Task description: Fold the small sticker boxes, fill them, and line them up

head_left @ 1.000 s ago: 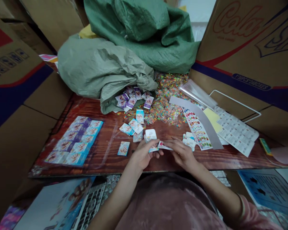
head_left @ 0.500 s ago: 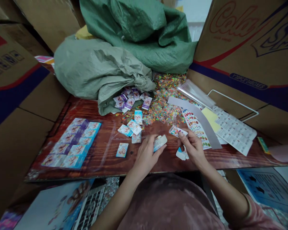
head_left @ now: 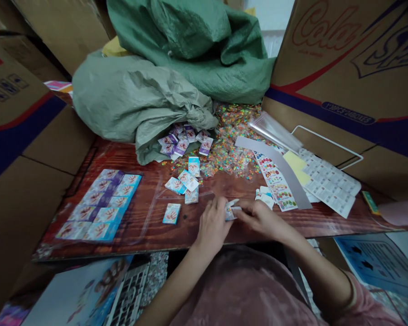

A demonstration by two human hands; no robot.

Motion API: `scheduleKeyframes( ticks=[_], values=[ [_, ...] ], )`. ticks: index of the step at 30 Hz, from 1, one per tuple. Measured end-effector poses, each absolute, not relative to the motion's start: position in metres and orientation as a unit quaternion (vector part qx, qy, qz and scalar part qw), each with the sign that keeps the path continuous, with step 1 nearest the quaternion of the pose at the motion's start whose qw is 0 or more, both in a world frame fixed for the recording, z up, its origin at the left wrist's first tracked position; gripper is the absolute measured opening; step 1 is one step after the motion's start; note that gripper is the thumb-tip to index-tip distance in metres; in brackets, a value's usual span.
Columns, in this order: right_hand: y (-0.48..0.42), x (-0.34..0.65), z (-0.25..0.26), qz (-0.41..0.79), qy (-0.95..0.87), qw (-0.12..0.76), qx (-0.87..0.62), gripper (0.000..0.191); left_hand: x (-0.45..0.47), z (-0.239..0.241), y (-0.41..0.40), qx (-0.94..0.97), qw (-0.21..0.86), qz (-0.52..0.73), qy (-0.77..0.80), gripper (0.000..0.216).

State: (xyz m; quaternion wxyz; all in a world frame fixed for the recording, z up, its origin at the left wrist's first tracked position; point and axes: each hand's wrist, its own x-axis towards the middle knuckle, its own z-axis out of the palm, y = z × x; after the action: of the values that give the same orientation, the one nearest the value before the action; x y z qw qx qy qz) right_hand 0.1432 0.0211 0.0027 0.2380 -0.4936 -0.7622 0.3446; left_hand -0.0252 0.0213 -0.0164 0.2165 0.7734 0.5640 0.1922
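Note:
My left hand (head_left: 213,222) grips a small white-and-blue cardboard box (head_left: 229,212), its end flaps standing up on the side facing my right hand. At that end, the fingers of my right hand (head_left: 258,216) are pinched together against the flaps. The small printed packet held earlier is not visible. Just beyond my right hand lie a few white-and-blue boxes (head_left: 265,195). Left of my hands, a single hand-printed box (head_left: 172,213) rests flat, with a loose pile of similar boxes (head_left: 187,181) behind it.
Purple and blue boxes stand in neat rows (head_left: 100,206) at the left. A grey-green sack (head_left: 139,95) spills purple boxes (head_left: 182,146). Behind are many tiny colourful packets (head_left: 236,154). Sticker sheets (head_left: 277,181) and printed sheets (head_left: 329,181) lie right. Large cartons (head_left: 347,90) flank the table.
My right hand has moved left to the box in my left hand, and the printed packet has gone out of sight. The boxes formerly under my right hand now lie farther back.

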Motion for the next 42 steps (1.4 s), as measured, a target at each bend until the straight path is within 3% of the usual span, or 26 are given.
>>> scheduleKeyframes(
  ticks=[6,8,10,13,16,20,26,31,36,42],
  values=[
    [0.03,0.148,-0.002,0.381,-0.74,0.263,-0.487,0.026,-0.03,-0.021,0.024,0.663,0.475,0.267,0.514,0.031],
    [0.043,0.158,-0.008,0.329,-0.711,0.309,-0.539,0.025,-0.033,-0.022,0.026,0.608,0.539,0.288,0.507,0.032],
    [0.06,0.17,-0.019,0.212,-0.675,0.334,-0.623,0.02,-0.034,-0.024,0.027,0.567,0.57,0.301,0.513,0.03],
    [0.084,0.184,-0.035,0.105,-0.705,0.241,-0.658,0.011,-0.035,-0.026,0.027,0.519,0.605,0.303,0.522,0.029],
    [0.095,0.186,-0.045,0.077,-0.745,0.186,-0.636,0.016,-0.035,-0.027,0.028,0.471,0.641,0.308,0.522,0.034],
    [0.091,0.188,-0.05,0.083,-0.742,0.196,-0.636,0.03,-0.035,-0.029,0.029,0.433,0.657,0.34,0.516,0.04],
    [0.087,0.199,-0.053,0.217,-0.64,0.335,-0.657,0.023,-0.036,-0.033,0.031,0.417,0.659,0.344,0.522,0.044],
    [0.079,0.192,-0.04,0.448,-0.494,0.479,-0.571,0.039,-0.034,-0.034,0.031,0.426,0.657,0.344,0.519,0.041],
    [0.065,0.176,-0.013,0.579,-0.421,0.487,-0.5,0.043,-0.032,-0.036,0.031,0.438,0.652,0.338,0.518,0.04],
    [0.058,0.166,-0.007,0.621,-0.437,0.455,-0.465,0.034,-0.032,-0.038,0.031,0.467,0.637,0.335,0.514,0.036]
  ],
)
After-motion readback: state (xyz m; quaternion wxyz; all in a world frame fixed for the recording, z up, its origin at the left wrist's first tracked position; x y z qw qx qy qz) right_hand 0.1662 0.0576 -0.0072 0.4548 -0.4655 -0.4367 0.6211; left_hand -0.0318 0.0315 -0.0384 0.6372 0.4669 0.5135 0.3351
